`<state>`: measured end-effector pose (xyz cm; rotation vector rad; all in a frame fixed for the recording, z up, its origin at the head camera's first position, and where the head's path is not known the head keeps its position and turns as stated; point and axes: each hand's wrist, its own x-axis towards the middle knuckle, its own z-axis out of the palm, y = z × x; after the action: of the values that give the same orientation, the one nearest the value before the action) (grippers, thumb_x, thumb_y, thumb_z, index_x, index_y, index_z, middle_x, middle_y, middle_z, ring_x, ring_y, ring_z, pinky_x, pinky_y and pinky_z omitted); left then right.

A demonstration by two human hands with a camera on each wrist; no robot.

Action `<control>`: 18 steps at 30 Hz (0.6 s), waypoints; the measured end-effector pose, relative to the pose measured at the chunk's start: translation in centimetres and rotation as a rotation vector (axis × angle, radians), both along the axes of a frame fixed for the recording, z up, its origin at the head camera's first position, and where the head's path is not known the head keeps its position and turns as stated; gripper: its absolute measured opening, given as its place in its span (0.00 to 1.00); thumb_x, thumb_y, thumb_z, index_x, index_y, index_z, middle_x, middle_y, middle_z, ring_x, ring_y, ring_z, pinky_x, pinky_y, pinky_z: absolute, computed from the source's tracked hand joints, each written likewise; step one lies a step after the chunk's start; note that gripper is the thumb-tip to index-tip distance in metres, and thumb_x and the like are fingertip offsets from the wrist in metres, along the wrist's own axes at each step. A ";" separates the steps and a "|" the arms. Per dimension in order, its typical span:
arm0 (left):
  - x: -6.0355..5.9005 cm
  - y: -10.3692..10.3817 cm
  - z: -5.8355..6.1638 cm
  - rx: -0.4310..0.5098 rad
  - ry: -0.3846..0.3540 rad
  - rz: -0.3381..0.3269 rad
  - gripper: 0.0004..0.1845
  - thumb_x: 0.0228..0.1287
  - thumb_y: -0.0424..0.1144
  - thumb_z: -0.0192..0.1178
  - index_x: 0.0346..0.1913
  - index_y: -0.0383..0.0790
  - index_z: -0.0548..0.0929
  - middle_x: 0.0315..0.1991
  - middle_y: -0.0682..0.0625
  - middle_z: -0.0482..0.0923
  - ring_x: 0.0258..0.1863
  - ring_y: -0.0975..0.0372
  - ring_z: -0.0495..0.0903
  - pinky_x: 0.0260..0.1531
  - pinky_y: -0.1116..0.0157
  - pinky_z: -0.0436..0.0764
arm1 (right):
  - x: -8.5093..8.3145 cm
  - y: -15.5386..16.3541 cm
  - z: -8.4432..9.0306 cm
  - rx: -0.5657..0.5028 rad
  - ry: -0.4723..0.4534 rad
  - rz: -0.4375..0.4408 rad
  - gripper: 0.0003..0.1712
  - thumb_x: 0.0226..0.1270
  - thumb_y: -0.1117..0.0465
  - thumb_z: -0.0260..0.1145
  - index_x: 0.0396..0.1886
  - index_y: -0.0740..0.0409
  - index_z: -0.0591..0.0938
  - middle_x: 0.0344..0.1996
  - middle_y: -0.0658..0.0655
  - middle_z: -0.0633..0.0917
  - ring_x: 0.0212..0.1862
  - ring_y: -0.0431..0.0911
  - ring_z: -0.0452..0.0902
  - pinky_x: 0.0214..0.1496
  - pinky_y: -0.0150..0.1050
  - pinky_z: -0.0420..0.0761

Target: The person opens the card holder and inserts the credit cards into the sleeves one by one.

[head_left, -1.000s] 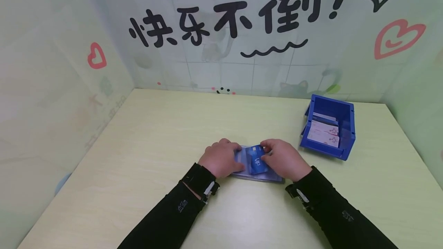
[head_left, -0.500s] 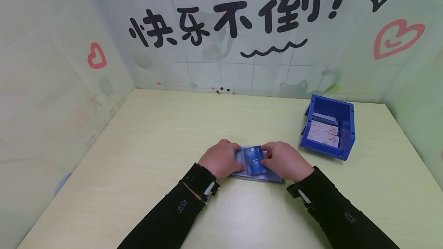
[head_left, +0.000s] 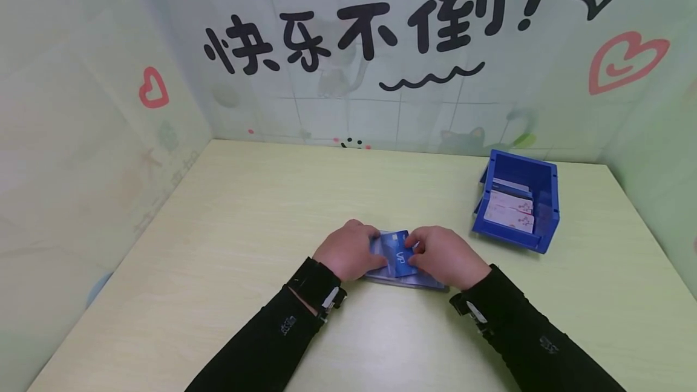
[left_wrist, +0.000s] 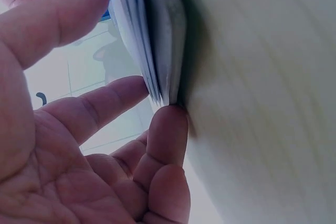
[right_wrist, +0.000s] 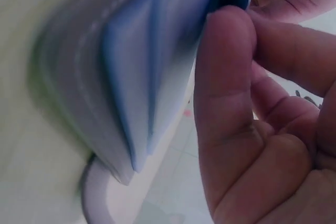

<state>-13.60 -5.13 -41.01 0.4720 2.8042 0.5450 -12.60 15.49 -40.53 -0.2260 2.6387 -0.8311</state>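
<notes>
Right hand (head_left: 443, 256) pinching blue card (head_left: 399, 254), sliding it into card holder (head_left: 405, 280) lying on bench (head_left: 245, 210) beneath both hands; left hand (head_left: 348, 250) gripping holder's left edge. Likely next: push card fully in.

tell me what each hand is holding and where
Right hand pinches the blue card at its right edge; left hand holds the card holder at its left side.

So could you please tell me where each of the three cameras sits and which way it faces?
Head: worn above, looking forward and down at the table, both hands, black sleeves and blue bin.
Left wrist: low by the left hand, facing the card holder; palm and fingers show.
Right wrist: by the right hand, facing the same holder; thumb and fingers show.
All three share the card holder.
</notes>
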 end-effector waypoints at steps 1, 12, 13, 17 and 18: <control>0.0 0.0 0.0 -0.001 0.001 0.000 0.32 0.67 0.56 0.71 0.68 0.43 0.83 0.64 0.41 0.79 0.57 0.53 0.81 0.61 0.54 0.82 | 0.0 0.1 0.0 -0.012 -0.005 -0.004 0.06 0.73 0.63 0.70 0.46 0.55 0.88 0.36 0.53 0.86 0.39 0.47 0.79 0.48 0.44 0.82; 0.2 0.2 0.2 -0.014 -0.010 0.010 0.33 0.68 0.57 0.69 0.70 0.43 0.81 0.65 0.40 0.79 0.55 0.54 0.80 0.60 0.55 0.82 | 0.1 0.5 0.0 -0.078 -0.001 -0.052 0.04 0.73 0.65 0.67 0.39 0.58 0.88 0.27 0.53 0.83 0.31 0.46 0.77 0.39 0.39 0.76; 0.2 0.2 0.3 -0.015 -0.011 0.009 0.33 0.68 0.57 0.69 0.70 0.43 0.81 0.64 0.40 0.79 0.55 0.54 0.80 0.60 0.55 0.82 | 0.1 0.4 0.0 -0.087 -0.006 -0.049 0.04 0.73 0.65 0.67 0.40 0.58 0.88 0.28 0.53 0.83 0.31 0.46 0.77 0.40 0.39 0.77; 0.2 0.2 0.3 -0.017 -0.015 0.010 0.33 0.69 0.57 0.68 0.71 0.43 0.81 0.64 0.39 0.79 0.54 0.54 0.81 0.61 0.55 0.82 | 0.3 -0.1 0.1 -0.079 -0.006 -0.022 0.13 0.74 0.63 0.68 0.53 0.61 0.88 0.38 0.55 0.89 0.38 0.46 0.81 0.49 0.44 0.84; 0.2 0.2 0.3 -0.017 -0.016 0.010 0.33 0.69 0.57 0.68 0.71 0.43 0.81 0.64 0.39 0.79 0.54 0.54 0.81 0.61 0.55 0.82 | 0.3 -0.2 0.1 -0.071 -0.002 -0.016 0.16 0.74 0.63 0.68 0.57 0.62 0.87 0.43 0.56 0.90 0.42 0.47 0.83 0.53 0.47 0.85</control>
<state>-13.39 -4.92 -40.70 0.4489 2.7949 0.5244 -12.26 15.26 -40.39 -0.2221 2.6154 -0.9307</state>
